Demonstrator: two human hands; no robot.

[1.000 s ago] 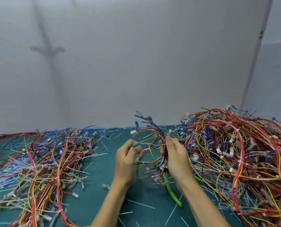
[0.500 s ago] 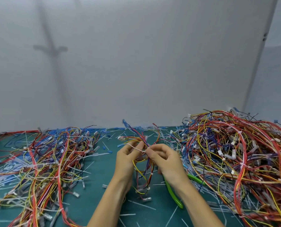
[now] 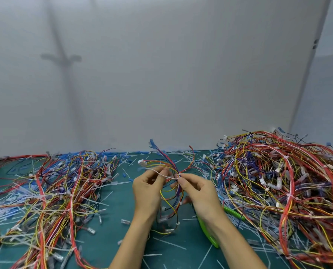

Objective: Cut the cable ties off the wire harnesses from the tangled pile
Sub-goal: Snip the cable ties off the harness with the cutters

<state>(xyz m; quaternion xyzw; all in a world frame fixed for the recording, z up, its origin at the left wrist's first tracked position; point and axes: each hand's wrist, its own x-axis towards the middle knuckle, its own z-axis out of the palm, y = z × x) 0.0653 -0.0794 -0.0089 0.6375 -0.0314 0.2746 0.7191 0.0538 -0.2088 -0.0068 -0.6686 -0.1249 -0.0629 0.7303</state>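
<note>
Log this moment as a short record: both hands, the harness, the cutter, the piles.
left hand: pinches the tail of the white tie
right hand: pinches the harness where the tie wraps it
harness: held above the mat, loose ends hanging
cutter: green handles, lying on the mat, partly hidden by the right forearm, in neither hand
left pile: wires spread flat, cut ties among them
right pile: taller, tangled, white ties on the bundles

Red, yellow and blue wire piles (image 3: 278, 181), green-handled cutters (image 3: 208, 232), teal mat (image 3: 107, 243), white ties (image 3: 167, 176)
</note>
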